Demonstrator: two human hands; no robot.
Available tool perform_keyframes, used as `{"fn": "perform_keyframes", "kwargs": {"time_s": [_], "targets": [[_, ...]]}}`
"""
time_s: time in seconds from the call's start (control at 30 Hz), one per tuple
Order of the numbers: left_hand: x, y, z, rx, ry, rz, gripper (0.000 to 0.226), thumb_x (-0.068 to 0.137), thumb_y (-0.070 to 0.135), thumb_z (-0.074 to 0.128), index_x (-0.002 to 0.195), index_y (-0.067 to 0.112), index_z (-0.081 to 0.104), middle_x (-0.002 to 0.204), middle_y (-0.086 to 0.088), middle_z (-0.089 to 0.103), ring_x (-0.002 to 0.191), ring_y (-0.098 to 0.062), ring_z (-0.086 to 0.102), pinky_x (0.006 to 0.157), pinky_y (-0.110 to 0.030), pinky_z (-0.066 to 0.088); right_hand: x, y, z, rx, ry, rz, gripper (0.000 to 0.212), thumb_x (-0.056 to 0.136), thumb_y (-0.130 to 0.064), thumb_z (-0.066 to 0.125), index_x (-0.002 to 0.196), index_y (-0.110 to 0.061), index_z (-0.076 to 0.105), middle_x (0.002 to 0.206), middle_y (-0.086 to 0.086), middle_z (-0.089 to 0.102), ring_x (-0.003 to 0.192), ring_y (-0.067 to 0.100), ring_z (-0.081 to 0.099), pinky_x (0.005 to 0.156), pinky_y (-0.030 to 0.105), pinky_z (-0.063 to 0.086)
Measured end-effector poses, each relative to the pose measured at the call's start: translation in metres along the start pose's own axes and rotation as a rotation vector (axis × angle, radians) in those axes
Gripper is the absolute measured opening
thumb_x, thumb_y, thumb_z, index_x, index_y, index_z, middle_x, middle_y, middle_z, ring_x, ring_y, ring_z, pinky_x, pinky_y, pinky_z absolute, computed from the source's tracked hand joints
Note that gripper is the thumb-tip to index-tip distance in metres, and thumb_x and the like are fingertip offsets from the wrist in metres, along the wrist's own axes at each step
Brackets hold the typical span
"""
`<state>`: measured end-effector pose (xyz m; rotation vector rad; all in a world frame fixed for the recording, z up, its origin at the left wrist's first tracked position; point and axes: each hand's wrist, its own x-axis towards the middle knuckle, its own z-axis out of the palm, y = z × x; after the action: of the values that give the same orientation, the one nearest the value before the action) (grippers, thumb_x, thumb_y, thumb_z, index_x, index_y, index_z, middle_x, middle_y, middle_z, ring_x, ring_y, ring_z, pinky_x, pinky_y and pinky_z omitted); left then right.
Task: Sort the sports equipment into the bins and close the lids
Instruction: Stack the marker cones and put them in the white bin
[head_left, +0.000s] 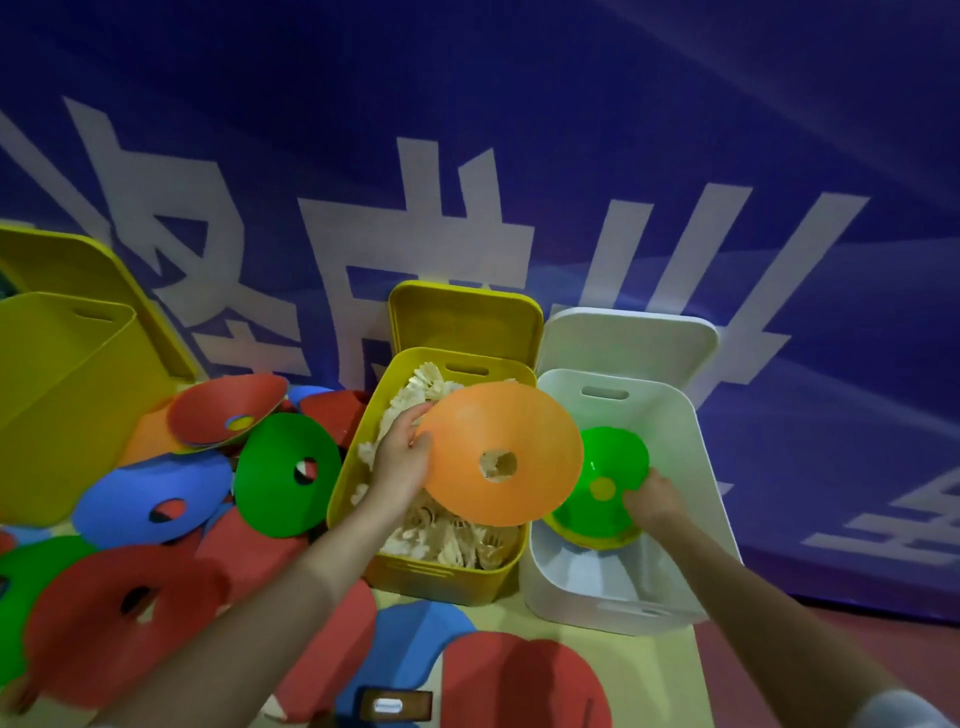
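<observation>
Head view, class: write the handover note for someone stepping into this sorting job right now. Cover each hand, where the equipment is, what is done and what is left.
Left hand: grips the rim of the orange disc cone, held over the middle yellow bin.
Right hand: inside the white bin, holding the green disc cone on top of a small stack there.
Done: middle yellow bin holds shuttlecocks; white bin has its first cones.
Left: orange cone and the loose cone pile on the left still need binning. The large yellow bin looks empty. All three lids stand open; close them last.

Orange disc cone (498, 452) above shuttlecock-filled yellow bin (363, 457)
</observation>
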<state>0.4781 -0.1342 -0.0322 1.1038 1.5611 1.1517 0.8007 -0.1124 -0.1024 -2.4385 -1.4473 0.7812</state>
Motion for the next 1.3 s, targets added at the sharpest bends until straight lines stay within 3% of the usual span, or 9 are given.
{"fn": "perform_keyframes", "kwargs": {"time_s": [0.17, 0.27, 0.43, 0.6, 0.73, 0.93, 1.1, 1.2, 1.3], "targets": [[0.003, 0.018, 0.046, 0.054, -0.060, 0.082, 0.039, 0.100, 0.011, 0.039, 0.135, 0.025, 0.047, 0.127, 0.001, 0.049, 0.108, -0.015, 0.048, 0.084, -0.031, 0.043, -0.003, 0.014, -0.049, -0.163, 0.323, -0.401, 0.045, 0.088, -0.014, 0.056, 0.133, -0.007, 0.052, 0.125, 0.018, 0.056, 0.118, 0.037, 0.048, 0.094, 0.045, 0.042], [0.010, 0.026, 0.078, 0.132, -0.097, 0.129, 0.040, 0.100, 0.011, 0.037, 0.138, 0.023, 0.043, 0.131, -0.001, 0.050, 0.115, -0.019, 0.049, 0.086, -0.033, 0.043, 0.001, 0.035, -0.067, -0.116, 0.505, -0.353, 0.043, 0.090, -0.014, 0.049, 0.132, -0.008, 0.052, 0.125, 0.019, 0.055, 0.120, 0.039, 0.045, 0.091, 0.049, 0.043], [0.020, 0.028, 0.133, 0.377, -0.204, 0.262, 0.046, 0.099, 0.010, 0.036, 0.144, 0.022, 0.036, 0.143, -0.005, 0.045, 0.126, -0.025, 0.047, 0.098, -0.037, 0.044, -0.008, 0.053, -0.067, 0.193, 0.198, -0.155, 0.047, 0.102, -0.025, 0.030, 0.149, -0.021, 0.025, 0.140, 0.011, 0.049, 0.117, 0.036, 0.052, 0.089, 0.041, 0.042], [0.025, 0.021, 0.182, 0.616, -0.263, 0.344, 0.050, 0.097, 0.005, 0.038, 0.145, 0.020, 0.035, 0.140, -0.006, 0.048, 0.123, -0.027, 0.048, 0.091, -0.031, 0.041, -0.006, 0.050, -0.061, 0.134, 0.252, -0.174, 0.045, 0.102, -0.025, 0.027, 0.147, -0.029, 0.030, 0.135, 0.005, 0.054, 0.112, 0.030, 0.056, 0.084, 0.038, 0.045], [0.032, -0.004, 0.207, 0.652, -0.285, 0.283, 0.048, 0.096, 0.005, 0.038, 0.142, 0.021, 0.038, 0.126, -0.010, 0.058, 0.109, -0.030, 0.056, 0.083, -0.035, 0.045, -0.001, 0.057, -0.058, 0.164, 0.263, -0.171, 0.045, 0.102, -0.026, 0.027, 0.146, -0.031, 0.032, 0.132, 0.004, 0.056, 0.108, 0.027, 0.058, 0.083, 0.038, 0.047], [0.042, -0.046, 0.220, 0.687, -0.237, 0.082, 0.049, 0.096, 0.008, 0.040, 0.144, 0.015, 0.035, 0.131, -0.013, 0.055, 0.117, -0.034, 0.053, 0.089, -0.038, 0.044, 0.001, 0.056, -0.055, 0.195, 0.292, -0.168, 0.044, 0.102, -0.025, 0.030, 0.145, -0.029, 0.034, 0.135, 0.005, 0.053, 0.112, 0.028, 0.057, 0.084, 0.036, 0.045], [0.047, -0.065, 0.227, 1.114, -0.347, 0.070, 0.042, 0.095, 0.028, 0.042, 0.128, 0.003, 0.045, 0.129, -0.022, 0.049, 0.122, -0.037, 0.043, 0.102, -0.039, 0.031, -0.002, 0.052, -0.056, 0.178, 0.286, -0.158, 0.045, 0.102, -0.024, 0.030, 0.146, -0.029, 0.033, 0.132, 0.007, 0.053, 0.106, 0.030, 0.058, 0.081, 0.037, 0.046], [0.045, -0.060, 0.227, 1.076, -0.384, -0.002, 0.046, 0.096, 0.033, 0.039, 0.131, 0.004, 0.044, 0.131, -0.022, 0.048, 0.122, -0.038, 0.045, 0.101, -0.040, 0.035, -0.001, 0.052, -0.056, 0.181, 0.279, -0.160, 0.045, 0.101, -0.024, 0.031, 0.146, -0.030, 0.032, 0.131, 0.007, 0.053, 0.105, 0.030, 0.058, 0.082, 0.038, 0.046], [0.037, -0.042, 0.223, 0.894, -0.393, 0.053, 0.046, 0.096, 0.027, 0.042, 0.139, 0.008, 0.041, 0.136, -0.020, 0.044, 0.122, -0.037, 0.047, 0.098, -0.038, 0.038, -0.002, 0.052, -0.057, 0.179, 0.275, -0.172, 0.046, 0.101, -0.023, 0.031, 0.146, -0.028, 0.032, 0.131, 0.008, 0.054, 0.106, 0.029, 0.058, 0.085, 0.039, 0.047]]}}
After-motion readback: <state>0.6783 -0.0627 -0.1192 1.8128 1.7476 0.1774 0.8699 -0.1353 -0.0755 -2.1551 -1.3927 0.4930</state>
